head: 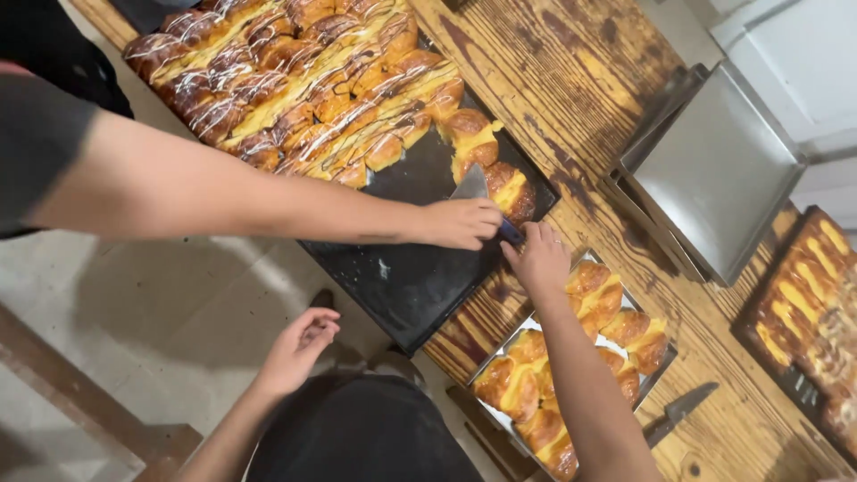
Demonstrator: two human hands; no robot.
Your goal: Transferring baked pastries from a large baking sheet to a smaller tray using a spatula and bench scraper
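Observation:
My right hand (pixel 538 261) reaches over the wooden table (pixel 571 80), its fingertips at the blue handle of a metal scraper (pixel 473 186). A co-worker's hand (pixel 460 221), coming from the left, grips that scraper on a black baking tray (pixel 411 286). Whether my fingers grip the handle is unclear. Two filled pastries (pixel 486 156) lie by the blade. My left hand (pixel 299 348) hangs over the floor, fingers loosely apart, holding nothing. A small metal tray (pixel 656 379) of several pastries sits under my right forearm.
Rows of glazed, chocolate-drizzled pastries (pixel 303 80) fill the far end of the black tray. Stacked empty metal trays (pixel 714 170) stand at the right. A knife (pixel 678 411) lies on the table. Another dark tray of pastries (pixel 812 312) is at the right edge.

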